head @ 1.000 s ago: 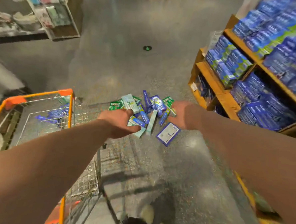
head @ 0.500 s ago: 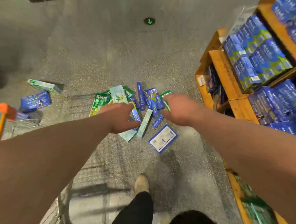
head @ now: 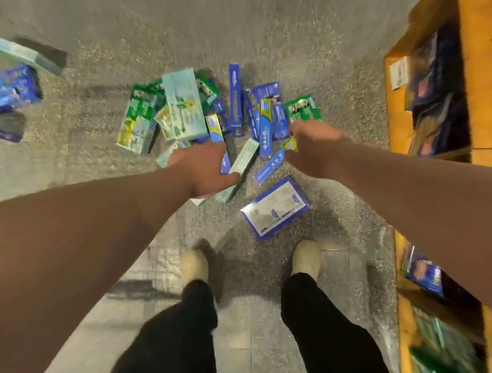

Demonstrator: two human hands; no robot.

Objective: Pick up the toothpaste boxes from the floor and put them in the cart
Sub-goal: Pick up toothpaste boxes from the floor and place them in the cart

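Fingers of the left hand point(head: 202, 169) dip out of sight behind its knuckles, thumb spread over a long pale-teal cardboard box point(head: 243, 163); the right hand point(head: 313, 151) hides its fingers likewise, so neither grip can be told. Blue, green and teal cardboard toothpaste boxes point(head: 183, 110) lie heaped on speckled grey floor point(head: 103, 48) just beyond those fingers.

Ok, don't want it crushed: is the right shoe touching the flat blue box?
Apart. Head view shows bare floor between right shoe and blue box.
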